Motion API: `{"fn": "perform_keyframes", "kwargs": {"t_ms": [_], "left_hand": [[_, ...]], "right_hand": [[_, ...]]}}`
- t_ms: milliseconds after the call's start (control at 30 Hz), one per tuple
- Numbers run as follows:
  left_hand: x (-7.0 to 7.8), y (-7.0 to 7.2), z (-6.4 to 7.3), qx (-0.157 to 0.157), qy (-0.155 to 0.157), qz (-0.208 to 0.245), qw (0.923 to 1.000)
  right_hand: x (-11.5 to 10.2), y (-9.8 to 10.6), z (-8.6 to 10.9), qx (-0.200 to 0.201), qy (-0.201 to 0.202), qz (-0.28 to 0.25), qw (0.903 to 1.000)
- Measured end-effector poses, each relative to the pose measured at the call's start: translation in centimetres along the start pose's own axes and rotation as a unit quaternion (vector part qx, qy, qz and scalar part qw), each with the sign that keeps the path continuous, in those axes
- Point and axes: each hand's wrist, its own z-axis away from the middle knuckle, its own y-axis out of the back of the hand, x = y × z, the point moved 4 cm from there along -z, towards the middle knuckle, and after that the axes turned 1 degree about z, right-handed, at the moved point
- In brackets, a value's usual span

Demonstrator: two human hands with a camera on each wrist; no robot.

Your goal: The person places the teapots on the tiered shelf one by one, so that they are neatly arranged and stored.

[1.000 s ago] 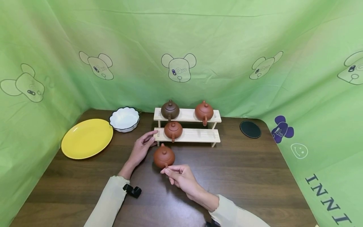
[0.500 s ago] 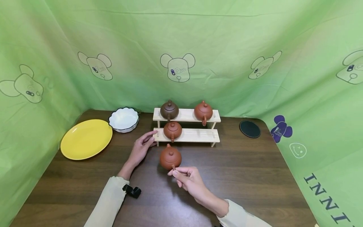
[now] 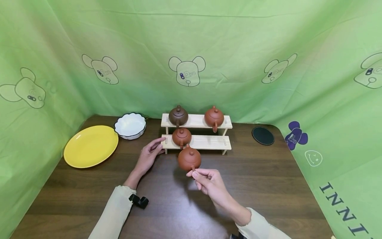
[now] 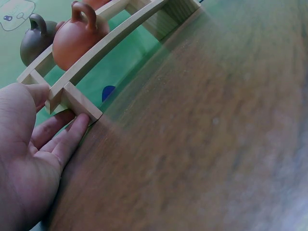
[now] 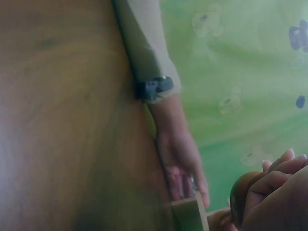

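My right hand (image 3: pixel 210 183) pinches the handle of a reddish-brown clay teapot (image 3: pixel 189 159), which is lifted above the table in front of the wooden display stand (image 3: pixel 209 142). In the right wrist view my fingers partly hide this teapot (image 5: pixel 238 199). My left hand (image 3: pixel 148 156) holds the left end of the stand's lower tier. The left wrist view has the thumb at the shelf's end and fingertips against its leg (image 4: pixel 79 103). Another reddish teapot (image 3: pixel 181 136) sits on the lower tier's left. A dark brown teapot (image 3: pixel 178 115) and a reddish one (image 3: pixel 214 116) stand on the upper tier.
A yellow oval plate (image 3: pixel 91 146) lies on the table's left side, beside a white scalloped bowl (image 3: pixel 130 125). At the back right is a round dark coaster (image 3: pixel 263 136). Green printed cloth (image 3: pixel 232 46) surrounds the brown wooden table (image 3: pixel 167 215).
My right hand has carried the held teapot to the right, then up and closer to the stand's lower tier. My left hand has stayed at the stand's end.
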Motion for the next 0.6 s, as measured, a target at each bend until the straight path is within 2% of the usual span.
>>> {"fn": "perform_keyframes", "kwargs": {"t_ms": [267, 600], "left_hand": [[-0.2, 0.0, -0.1, 0.002, 0.003, -0.002, 1.0000], [-0.2, 0.0, -0.1, -0.003, 0.003, 0.000, 1.0000]], "right_hand": [[-0.3, 1.6, -0.5, 0.042, -0.005, 0.000, 0.9991], [0.3, 3.4, -1.3, 0.082, -0.003, -0.013, 0.9965]]}}
